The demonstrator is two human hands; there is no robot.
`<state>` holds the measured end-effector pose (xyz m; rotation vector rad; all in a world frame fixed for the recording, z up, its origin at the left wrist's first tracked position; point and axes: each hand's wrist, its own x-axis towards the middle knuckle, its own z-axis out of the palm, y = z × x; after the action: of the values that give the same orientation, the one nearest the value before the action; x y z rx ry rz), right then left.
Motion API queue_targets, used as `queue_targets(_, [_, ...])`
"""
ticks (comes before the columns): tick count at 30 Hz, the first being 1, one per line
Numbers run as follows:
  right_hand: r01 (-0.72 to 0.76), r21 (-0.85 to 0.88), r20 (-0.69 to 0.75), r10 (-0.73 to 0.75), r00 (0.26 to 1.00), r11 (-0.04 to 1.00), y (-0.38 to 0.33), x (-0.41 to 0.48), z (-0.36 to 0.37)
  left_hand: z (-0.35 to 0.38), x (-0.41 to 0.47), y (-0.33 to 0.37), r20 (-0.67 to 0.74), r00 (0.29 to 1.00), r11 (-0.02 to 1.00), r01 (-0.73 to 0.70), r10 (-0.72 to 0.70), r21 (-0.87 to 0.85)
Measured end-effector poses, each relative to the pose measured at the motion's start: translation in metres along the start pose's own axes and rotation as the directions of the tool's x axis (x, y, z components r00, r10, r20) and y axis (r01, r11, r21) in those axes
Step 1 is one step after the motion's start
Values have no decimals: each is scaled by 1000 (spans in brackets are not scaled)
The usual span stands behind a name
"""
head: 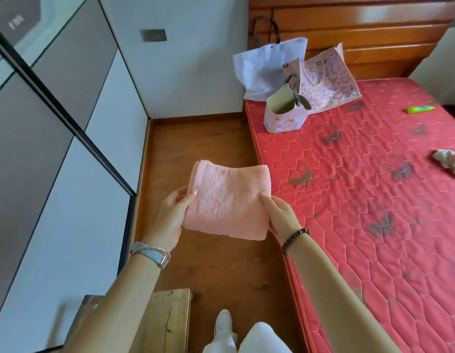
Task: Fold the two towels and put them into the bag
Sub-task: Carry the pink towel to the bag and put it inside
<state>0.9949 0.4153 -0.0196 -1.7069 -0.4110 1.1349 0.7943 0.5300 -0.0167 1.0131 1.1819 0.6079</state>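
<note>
A folded pink towel [227, 200] hangs in the air over the wooden floor, left of the bed. My left hand [171, 215] grips its left edge and my right hand [281, 215] grips its right edge. On the red mattress [374, 200], at its far left corner, stand three bags: a small pink bag [283, 121] with an open top, a white bag [262, 70] behind it, and a pink patterned tote [328, 77] leaning on the headboard. A crumpled patterned cloth [450, 161] lies at the mattress's right edge; whether it is a towel I cannot tell.
A grey and white wardrobe [56, 149] fills the left side. A wooden stool [165, 322] stands on the floor near my feet. A green tube [421, 109] lies on the mattress at the far right. A wooden headboard [361, 34] closes the back.
</note>
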Motion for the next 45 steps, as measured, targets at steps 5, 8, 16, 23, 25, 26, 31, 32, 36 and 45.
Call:
queue_targets(5, [-8,-16,-73,7,997,1000,-17,38,-3,17,32,21,32,999,1000,10,-10,-11])
queue_targets(8, [-16,-21,-97,14,995,1000,-26,61,-7,28,56,31,54,998,1000,26,-26,4])
queue_targets(16, [14,2,-128,-14,992,1000,-58,134,-21,66,131,63,69,997,999,20,-23,45])
queue_targets(23, [20,53,-151,-12,988,998,-98,211,-48,116,208,110,91,996,990,-12,-1,137])
queue_targets(25, [22,46,-165,-14,986,999,-104,232,-58,132,225,120,108,994,991,-9,-6,133])
queue_targets(26, [14,43,-171,-6,985,999,-107,241,-63,139,232,123,110,994,992,3,-17,124])
queue_targets(31, [-14,57,-179,24,983,998,-124,279,-78,166,267,133,106,992,995,56,-64,79])
queue_targets(32, [-19,64,-180,31,983,998,-126,285,-79,169,273,135,103,993,995,56,-65,87])
queue_targets(36, [-41,83,-184,55,981,996,-137,312,-79,178,303,147,89,994,991,49,-61,125])
queue_targets(45, [-51,89,-215,69,974,995,-172,383,-69,192,391,174,103,988,984,103,-118,148])
